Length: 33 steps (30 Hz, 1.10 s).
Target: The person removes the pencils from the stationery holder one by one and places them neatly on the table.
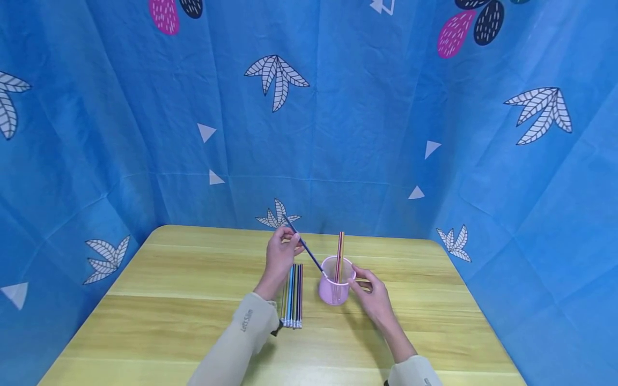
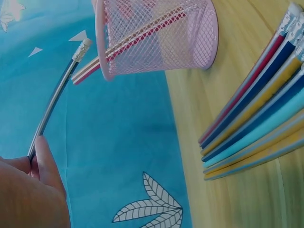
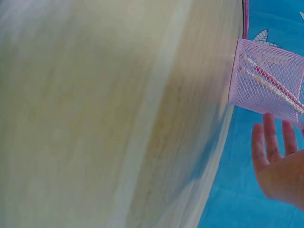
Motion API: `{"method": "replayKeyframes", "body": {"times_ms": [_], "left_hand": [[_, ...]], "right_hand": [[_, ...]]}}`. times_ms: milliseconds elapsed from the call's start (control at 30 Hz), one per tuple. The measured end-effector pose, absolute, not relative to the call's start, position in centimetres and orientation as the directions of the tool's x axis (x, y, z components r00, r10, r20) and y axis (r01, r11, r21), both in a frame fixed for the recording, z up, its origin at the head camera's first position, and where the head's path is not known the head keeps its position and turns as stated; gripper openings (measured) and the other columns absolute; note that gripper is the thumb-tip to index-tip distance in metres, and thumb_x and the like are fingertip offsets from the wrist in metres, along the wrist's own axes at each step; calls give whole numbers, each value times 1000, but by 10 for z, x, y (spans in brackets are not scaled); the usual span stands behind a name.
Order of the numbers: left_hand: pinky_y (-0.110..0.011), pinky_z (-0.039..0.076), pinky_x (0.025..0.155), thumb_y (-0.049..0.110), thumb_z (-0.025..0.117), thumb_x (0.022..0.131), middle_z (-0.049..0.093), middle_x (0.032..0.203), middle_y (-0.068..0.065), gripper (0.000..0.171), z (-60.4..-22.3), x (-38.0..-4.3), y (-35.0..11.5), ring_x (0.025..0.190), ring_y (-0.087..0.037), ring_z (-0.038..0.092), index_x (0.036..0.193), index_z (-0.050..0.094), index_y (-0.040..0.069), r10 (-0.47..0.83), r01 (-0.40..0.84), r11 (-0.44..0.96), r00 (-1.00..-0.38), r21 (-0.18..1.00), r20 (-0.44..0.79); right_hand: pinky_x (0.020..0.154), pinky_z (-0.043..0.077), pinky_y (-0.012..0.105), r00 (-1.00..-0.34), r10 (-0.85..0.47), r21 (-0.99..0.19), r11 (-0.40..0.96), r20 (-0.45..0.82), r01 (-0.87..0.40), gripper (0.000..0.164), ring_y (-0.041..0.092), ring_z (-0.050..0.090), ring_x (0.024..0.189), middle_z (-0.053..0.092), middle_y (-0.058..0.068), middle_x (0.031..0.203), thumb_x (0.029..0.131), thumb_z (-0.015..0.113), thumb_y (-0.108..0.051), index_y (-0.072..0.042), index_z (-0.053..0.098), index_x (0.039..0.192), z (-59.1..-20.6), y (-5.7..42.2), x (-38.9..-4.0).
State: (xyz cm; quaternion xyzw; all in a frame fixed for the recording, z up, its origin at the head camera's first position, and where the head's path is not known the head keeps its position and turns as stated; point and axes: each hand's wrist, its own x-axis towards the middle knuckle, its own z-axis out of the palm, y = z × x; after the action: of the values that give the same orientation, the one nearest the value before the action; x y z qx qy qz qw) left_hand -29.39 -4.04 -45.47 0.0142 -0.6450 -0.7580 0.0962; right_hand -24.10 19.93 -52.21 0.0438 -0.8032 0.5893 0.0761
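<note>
A dark blue pencil point(image 1: 310, 254) is pinched between thumb and fingers of my left hand point(image 1: 281, 254). It slants down to the right, its white eraser end at the rim of a pink mesh pencil cup point(image 1: 333, 294). In the left wrist view, that eraser point(image 2: 85, 46) appears just outside the cup's mouth. Inside the cup lean a red pencil and a yellowish pencil point(image 1: 340, 249). My right hand point(image 1: 374, 295) holds the cup's right side near the rim with thumb and forefinger; its other fingers point(image 3: 270, 137) are spread out beside the mesh.
Several pencils point(image 1: 292, 295) lie side by side left of the cup, eraser ends toward me, partly under the left forearm. The wooden table point(image 1: 183, 300) meets a patterned blue cloth point(image 1: 357, 134) at the back and sides.
</note>
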Motion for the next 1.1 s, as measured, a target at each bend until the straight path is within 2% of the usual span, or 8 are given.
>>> {"method": "replayKeyframes", "body": {"times_ms": [167, 367, 467, 600, 700, 833, 1100], "left_hand": [[-33, 65, 91, 5, 58, 105, 57, 107, -11, 11, -452, -293, -47, 93, -22, 68, 113, 58, -2, -172, 109, -159, -982, 981, 82], [-34, 65, 90, 5, 59, 104, 57, 105, -10, 6, -454, -292, -58, 90, -19, 68, 110, 59, 2, -174, 101, -149, -982, 984, 75], [-33, 66, 88, 5, 60, 104, 56, 102, -9, 3, -456, -292, -63, 87, -18, 68, 106, 59, 3, -171, 95, -146, -983, 985, 69], [-30, 66, 86, 4, 60, 104, 55, 100, -8, 8, -459, -291, -70, 86, -17, 67, 109, 58, -1, -152, 67, -140, -987, 988, 45], [-33, 65, 89, 5, 59, 103, 57, 101, -8, 14, -462, -290, -74, 87, -17, 67, 114, 57, -4, -136, 45, -128, -990, 991, 27], [-35, 65, 92, 5, 58, 105, 57, 103, -9, 14, -469, -289, -82, 89, -17, 67, 115, 56, -5, -118, 37, -111, -993, 993, 24], [-27, 65, 87, 3, 55, 105, 56, 106, -12, 9, -480, -286, -104, 90, -17, 65, 112, 58, -3, -108, 14, -85, -994, 996, 4]], "right_hand": [[98, 60, 25, -988, 15, -949, 280, 152, -142, 45, 45, 64, 120, 60, 28, 138, 100, 67, -6, 3, 56, 142, -516, 196, -241], [95, 57, 17, -986, 21, -946, 285, 168, -155, 46, 40, 65, 121, 62, 24, 139, 100, 68, -11, -1, 57, 143, -522, 197, -243], [93, 58, 17, -984, 21, -944, 287, 179, -165, 46, 38, 66, 119, 62, 22, 138, 99, 69, -13, -3, 58, 142, -528, 199, -247], [92, 58, 18, -982, 24, -938, 301, 188, -172, 45, 35, 67, 116, 64, 21, 137, 98, 71, -13, -4, 60, 141, -532, 202, -248], [93, 57, 18, -981, 22, -935, 308, 191, -175, 45, 35, 67, 117, 64, 21, 137, 99, 70, -14, -4, 59, 142, -532, 203, -248], [94, 57, 17, -979, 22, -933, 310, 202, -185, 46, 37, 67, 118, 64, 23, 136, 99, 70, -12, -3, 59, 142, -531, 203, -247], [94, 59, 22, -980, 20, -932, 314, 197, -181, 46, 37, 67, 117, 64, 22, 136, 98, 71, -13, -3, 59, 142, -529, 201, -245]]}}
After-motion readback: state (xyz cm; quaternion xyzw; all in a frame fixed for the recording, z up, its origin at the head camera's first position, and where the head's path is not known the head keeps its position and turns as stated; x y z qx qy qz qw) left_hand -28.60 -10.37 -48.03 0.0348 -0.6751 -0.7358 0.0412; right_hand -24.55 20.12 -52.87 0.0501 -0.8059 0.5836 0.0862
